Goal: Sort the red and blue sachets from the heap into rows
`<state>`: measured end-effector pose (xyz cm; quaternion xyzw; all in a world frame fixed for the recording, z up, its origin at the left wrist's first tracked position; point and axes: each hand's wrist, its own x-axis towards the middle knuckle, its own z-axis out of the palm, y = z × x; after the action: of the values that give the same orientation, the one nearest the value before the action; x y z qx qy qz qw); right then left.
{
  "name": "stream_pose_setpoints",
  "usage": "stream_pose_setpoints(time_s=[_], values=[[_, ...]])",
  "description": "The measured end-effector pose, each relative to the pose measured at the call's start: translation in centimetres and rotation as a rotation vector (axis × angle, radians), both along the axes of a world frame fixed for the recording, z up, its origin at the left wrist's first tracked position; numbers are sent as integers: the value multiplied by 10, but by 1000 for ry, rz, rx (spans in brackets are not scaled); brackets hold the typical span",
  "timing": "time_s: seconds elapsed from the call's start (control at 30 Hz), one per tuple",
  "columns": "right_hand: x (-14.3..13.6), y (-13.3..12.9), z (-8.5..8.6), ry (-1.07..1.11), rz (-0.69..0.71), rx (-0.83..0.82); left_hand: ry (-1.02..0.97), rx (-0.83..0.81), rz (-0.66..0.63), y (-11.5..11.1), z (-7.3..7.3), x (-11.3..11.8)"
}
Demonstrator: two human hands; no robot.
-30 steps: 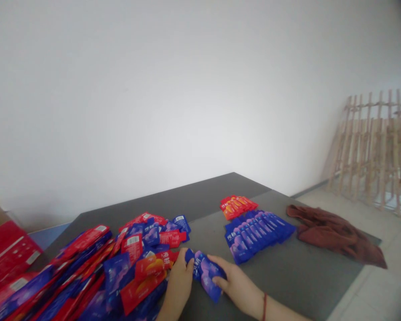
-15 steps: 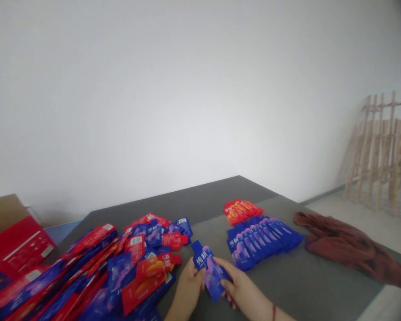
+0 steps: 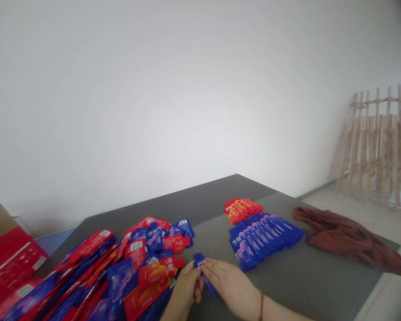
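Between my two hands is a blue and purple sachet, mostly covered by the fingers. My left hand is closed on its left edge, with the thumb near the top. My right hand lies across the sachet's face, fingers together and pressed on it. To the right of them lies a fanned row of blue sachets, and behind that a smaller fan of red and orange sachets. A loose heap of mixed red and blue sachets lies just left of my left hand.
A long stack of red and blue sachets leans at the left, near an open red carton. A crumpled brown cloth lies on the right of the grey table. Wooden racks lean against the wall.
My right hand has moved over the sachet's face, from gripping its right edge. The sachet now shows only a narrow strip and its top end. The view has shifted slightly.
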<state>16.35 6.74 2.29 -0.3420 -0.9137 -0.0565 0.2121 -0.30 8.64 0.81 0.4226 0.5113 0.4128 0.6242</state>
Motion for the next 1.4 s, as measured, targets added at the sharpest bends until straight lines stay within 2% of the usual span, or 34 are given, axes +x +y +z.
stream_pose_setpoints(time_s=[0.1,0.17,0.27,0.37,0.5,0.6,0.83,1.03,1.2,1.3,1.4], values=[[12,13,-7,-12,-95,85,105,101,65,-3,3,3],[28,19,-8,-30,-150,83,214,165,56,-7,4,8],[53,21,-5,-81,-193,-34,378,295,33,-13,6,15],[72,16,4,-103,-162,-176,525,415,18,-19,9,18],[83,9,20,-96,-108,-296,616,432,-33,-23,15,19],[83,10,26,-75,-117,-301,665,433,-42,-25,19,19],[70,16,22,-91,-245,-244,723,473,-65,-25,19,18],[82,12,25,-95,-174,-279,697,464,-43,-28,26,14],[95,12,27,-96,-72,-284,785,565,73,-24,33,5],[83,12,36,-106,-120,-254,886,603,100,-19,35,-1],[52,12,47,-63,-163,-197,1065,645,79,-19,44,-7]])
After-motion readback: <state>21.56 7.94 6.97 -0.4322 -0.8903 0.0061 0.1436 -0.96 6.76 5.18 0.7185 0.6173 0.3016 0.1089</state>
